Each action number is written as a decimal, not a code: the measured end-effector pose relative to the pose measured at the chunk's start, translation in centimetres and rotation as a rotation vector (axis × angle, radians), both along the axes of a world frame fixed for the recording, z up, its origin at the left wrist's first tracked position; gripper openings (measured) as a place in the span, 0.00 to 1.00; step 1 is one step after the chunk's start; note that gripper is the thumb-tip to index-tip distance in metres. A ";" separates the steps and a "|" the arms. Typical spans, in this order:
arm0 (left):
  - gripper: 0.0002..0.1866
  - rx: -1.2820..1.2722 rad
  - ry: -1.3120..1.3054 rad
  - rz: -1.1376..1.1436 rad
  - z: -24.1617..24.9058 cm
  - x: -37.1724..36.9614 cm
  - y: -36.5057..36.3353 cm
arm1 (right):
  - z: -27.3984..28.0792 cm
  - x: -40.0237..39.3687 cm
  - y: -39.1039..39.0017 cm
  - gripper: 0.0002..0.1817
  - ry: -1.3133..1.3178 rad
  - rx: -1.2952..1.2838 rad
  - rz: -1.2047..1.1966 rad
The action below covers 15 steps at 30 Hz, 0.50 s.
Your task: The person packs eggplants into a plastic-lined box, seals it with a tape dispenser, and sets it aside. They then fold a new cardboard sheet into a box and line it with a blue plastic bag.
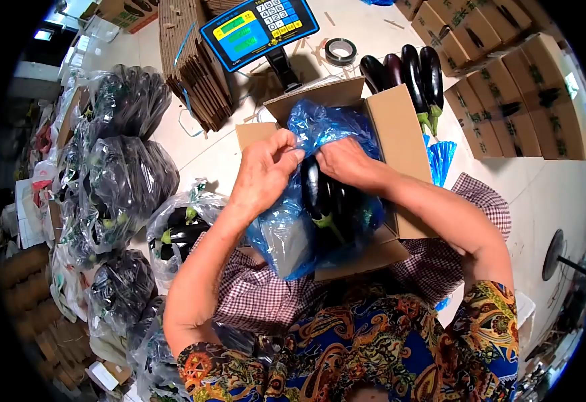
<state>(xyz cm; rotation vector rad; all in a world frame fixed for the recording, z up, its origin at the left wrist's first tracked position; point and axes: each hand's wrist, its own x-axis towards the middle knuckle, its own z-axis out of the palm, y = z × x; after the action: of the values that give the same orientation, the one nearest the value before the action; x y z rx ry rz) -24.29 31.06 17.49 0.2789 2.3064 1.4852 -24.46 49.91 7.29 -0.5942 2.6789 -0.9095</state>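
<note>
Because right hand [348,162] overlaps them, eggplants [316,193] partly hidden.

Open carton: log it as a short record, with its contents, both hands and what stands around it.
container: cardboard carton, flaps open
liner: blue plastic bag
contents: dark eggplants inside the bag
left hand: pinching the bag's edge
right hand: at the bag's mouth, grip unclear
beyond carton: digital scale
beyond, rightward: loose eggplants
left side: clear-bagged eggplants
</note>
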 end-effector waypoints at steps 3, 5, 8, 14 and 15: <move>0.06 -0.016 -0.045 -0.007 -0.2 0.0 -0.1 | -0.3 0.4 1.4 0.18 0.305 0.235 0.337; 0.06 -0.039 -0.003 -0.022 -0.7 0.2 0.0 | -3.6 -1.0 0.9 0.26 0.280 0.099 0.306; 0.05 -0.047 0.137 -0.029 -1.3 0.7 0.5 | -3.8 -1.6 0.3 0.29 0.374 -0.032 0.373; 0.05 -0.053 0.036 0.059 -0.7 -0.3 -0.5 | 0.9 -5.1 -3.2 0.12 -0.049 -0.049 0.135; 0.05 -0.050 0.055 0.066 -0.6 0.0 -0.4 | -0.3 -5.1 -3.0 0.12 -0.025 -0.008 0.145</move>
<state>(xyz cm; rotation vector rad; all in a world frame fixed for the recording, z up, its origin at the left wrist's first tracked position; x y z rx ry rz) -24.30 30.70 16.85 0.2345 2.4140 1.4661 -29.61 46.91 6.99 -0.7627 2.5728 -0.8822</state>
